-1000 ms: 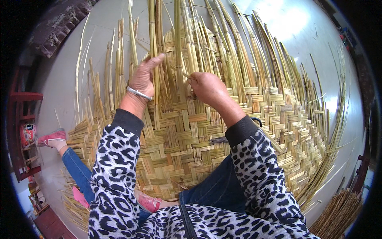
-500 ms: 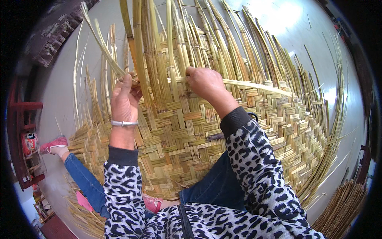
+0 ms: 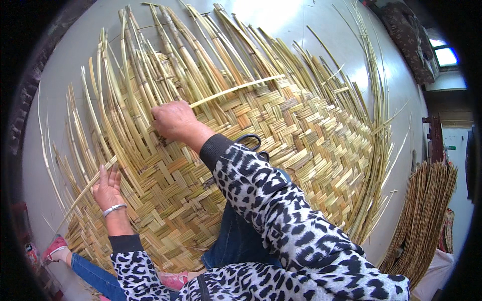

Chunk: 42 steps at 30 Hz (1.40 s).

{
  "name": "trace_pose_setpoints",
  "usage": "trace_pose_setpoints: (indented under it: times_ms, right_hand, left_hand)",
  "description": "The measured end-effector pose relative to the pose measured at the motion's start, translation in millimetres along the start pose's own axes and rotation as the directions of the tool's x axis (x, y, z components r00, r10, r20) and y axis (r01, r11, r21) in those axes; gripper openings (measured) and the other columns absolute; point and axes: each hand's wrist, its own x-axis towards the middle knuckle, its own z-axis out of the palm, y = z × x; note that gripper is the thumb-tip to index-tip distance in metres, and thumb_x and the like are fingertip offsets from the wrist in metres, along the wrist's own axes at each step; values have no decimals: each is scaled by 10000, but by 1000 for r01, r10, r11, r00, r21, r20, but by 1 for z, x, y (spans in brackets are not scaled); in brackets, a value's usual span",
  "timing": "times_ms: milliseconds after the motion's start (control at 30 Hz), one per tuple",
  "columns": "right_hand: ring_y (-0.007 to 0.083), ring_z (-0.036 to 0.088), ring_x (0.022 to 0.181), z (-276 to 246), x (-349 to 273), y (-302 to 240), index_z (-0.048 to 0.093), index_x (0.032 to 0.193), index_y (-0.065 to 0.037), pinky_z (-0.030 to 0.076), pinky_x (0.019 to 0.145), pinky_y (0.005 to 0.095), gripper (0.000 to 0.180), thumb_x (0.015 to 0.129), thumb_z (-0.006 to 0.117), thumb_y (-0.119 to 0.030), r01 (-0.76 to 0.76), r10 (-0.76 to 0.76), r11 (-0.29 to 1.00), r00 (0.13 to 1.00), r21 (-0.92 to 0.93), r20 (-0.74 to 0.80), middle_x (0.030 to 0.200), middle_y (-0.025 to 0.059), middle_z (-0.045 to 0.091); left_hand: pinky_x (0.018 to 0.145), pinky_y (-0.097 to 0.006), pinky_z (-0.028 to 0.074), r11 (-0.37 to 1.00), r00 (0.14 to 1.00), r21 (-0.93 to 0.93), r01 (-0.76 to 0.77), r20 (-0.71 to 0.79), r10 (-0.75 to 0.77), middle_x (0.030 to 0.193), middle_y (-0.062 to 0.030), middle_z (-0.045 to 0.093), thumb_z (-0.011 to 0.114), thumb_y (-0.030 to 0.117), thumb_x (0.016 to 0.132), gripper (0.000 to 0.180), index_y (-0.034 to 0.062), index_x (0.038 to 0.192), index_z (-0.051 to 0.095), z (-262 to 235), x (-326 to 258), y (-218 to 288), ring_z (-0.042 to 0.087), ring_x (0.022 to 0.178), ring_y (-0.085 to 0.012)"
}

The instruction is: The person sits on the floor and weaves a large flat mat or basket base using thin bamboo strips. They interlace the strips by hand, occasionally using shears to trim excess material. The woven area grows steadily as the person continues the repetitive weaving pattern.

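Observation:
A large mat of woven yellow-green split-cane strips spreads before me, with long loose strip ends fanning out from its far edge. My right hand is closed over one pale flat strip lying across the weave; the strip runs out to the right from beneath my fist. My left hand is at the mat's left part, palm turned up and fingers stretched out. Another narrow strip passes slantwise by its fingertips; whether they touch it I cannot tell. Black looped handles, like scissors, show beside my right sleeve.
A bundle of brown stalks stands at the right. Long thin canes lie along the mat's right edge on the grey floor. My pink shoes are at the lower left, one out past the mat. Dark patterned cloth is at the upper right.
My left hand has moved down and left, its fingers opening from the upright strips it held. My right hand stays on the pale strip. The raised strips now lie down, and my view has swung right.

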Motion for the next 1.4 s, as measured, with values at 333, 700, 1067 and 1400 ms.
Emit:
trace_pose_setpoints:
  times_ms: [333, 700, 1067, 1400]
  right_hand:
    - [309, 664, 911, -19, -3, -2, 671, 954, -96, 466, 828, 457, 247, 890, 595, -323, -78, 92, 992, 985, -100, 143, 899, 120, 697]
    - [320, 673, 922, -20, -3, 12, 698, 956, -102, 522, 820, 455, 253, 861, 604, -317, -67, 74, 997, 981, -43, 180, 930, 127, 704]
    - [359, 671, 856, -7, 2, -8, 679, 919, -125, 533, 729, 478, 223, 846, 538, -283, -43, 84, 980, 975, -193, 206, 881, 150, 696]
    - [304, 672, 866, -9, -2, -14, 684, 948, -127, 527, 768, 447, 273, 862, 609, -375, -20, 88, 956, 971, -293, 222, 892, 107, 706]
  left_hand:
    - [489, -207, 560, 980, 985, 95, 172, -16, -171, 853, -75, 687, 738, 200, 872, 218, 43, 945, 604, 10, 21, -12, 705, 715, -149]
    - [504, -209, 547, 992, 994, -80, 93, -45, -97, 783, -16, 666, 758, 227, 854, 197, 78, 916, 644, -11, 21, -3, 663, 665, -109]
    - [462, -235, 505, 998, 979, 50, 24, -206, -13, 807, -95, 670, 744, 182, 860, 260, 16, 1000, 602, -16, 24, -24, 666, 627, -167]
    - [512, -252, 564, 988, 982, -22, 156, -104, -157, 848, -101, 677, 706, 175, 892, 233, -6, 988, 595, -13, 3, -10, 705, 698, -184]
